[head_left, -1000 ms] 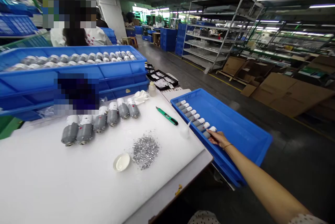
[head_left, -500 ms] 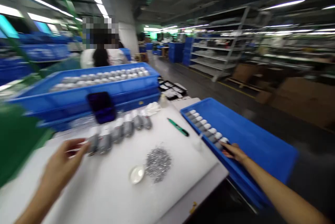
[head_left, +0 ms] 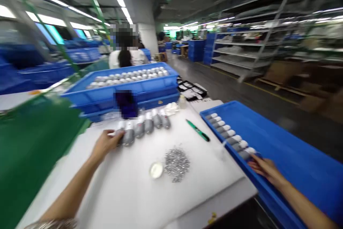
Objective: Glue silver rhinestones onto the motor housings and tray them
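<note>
My left hand (head_left: 107,143) is closed, thumb and fingers round the leftmost grey-and-white piece (head_left: 120,137) of a row standing on the white table (head_left: 120,193). At the right, my right hand (head_left: 264,170) reaches into a blue bin (head_left: 284,143), its fingers against the nearest piece (head_left: 245,154) of a line along the bin's left side. Whether those fingers grip it cannot be made out. A heap of small shiny metal parts (head_left: 177,164) lies mid-table beside a round pale dish (head_left: 155,170). Behind them is a green pen-like tool (head_left: 198,130).
Stacked blue bins (head_left: 128,91) with rows of similar pieces stand at the table's back, a dark upright device (head_left: 125,104) before them. A small bottle (head_left: 182,102) stands near the back edge. Beyond are a seated person (head_left: 125,57) and metal shelves (head_left: 249,43).
The view has turned left, so everything appears farther right. My left hand stays at the leftmost piece, its fingers now closer round it. My right hand remains at the near end of the bin's line.
</note>
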`<state>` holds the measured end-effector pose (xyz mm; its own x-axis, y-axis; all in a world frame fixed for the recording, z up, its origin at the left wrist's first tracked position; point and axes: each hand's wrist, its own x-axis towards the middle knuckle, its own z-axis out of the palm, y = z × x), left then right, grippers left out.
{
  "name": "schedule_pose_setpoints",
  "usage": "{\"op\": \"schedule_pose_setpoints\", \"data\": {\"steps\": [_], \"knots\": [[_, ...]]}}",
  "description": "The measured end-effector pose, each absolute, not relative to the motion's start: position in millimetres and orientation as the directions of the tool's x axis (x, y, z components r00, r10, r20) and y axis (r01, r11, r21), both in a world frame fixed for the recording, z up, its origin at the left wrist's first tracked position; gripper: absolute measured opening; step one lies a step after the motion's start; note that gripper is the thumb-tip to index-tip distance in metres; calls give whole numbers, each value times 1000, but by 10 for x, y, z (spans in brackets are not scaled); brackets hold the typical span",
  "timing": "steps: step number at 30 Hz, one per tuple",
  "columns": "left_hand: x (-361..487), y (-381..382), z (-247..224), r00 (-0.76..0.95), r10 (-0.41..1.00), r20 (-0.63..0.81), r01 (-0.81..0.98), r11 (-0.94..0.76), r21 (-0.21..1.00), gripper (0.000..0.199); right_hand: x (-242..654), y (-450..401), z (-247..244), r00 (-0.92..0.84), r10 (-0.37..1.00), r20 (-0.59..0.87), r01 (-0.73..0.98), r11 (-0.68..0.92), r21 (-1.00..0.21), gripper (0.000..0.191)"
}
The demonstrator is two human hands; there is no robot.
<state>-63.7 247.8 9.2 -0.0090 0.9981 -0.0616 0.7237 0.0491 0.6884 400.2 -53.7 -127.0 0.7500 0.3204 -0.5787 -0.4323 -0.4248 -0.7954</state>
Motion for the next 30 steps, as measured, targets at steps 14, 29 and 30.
{"op": "schedule_pose_setpoints", "data": {"steps": [14,29,30], "knots": [[-759,1235,454,-1,911,-412,-116,409,905,28,3051,-377,-652,685,678,267,430,-80,-899,43],[-247,458,561,290,836,-465,-417,548,725,30,2770,-338,-461,570,770,287,540,-88,-837,34],[-189,352,535,336,803,-492,-446,596,668,30,2712,-362,-373,559,806,196,419,-71,-905,31]]}}
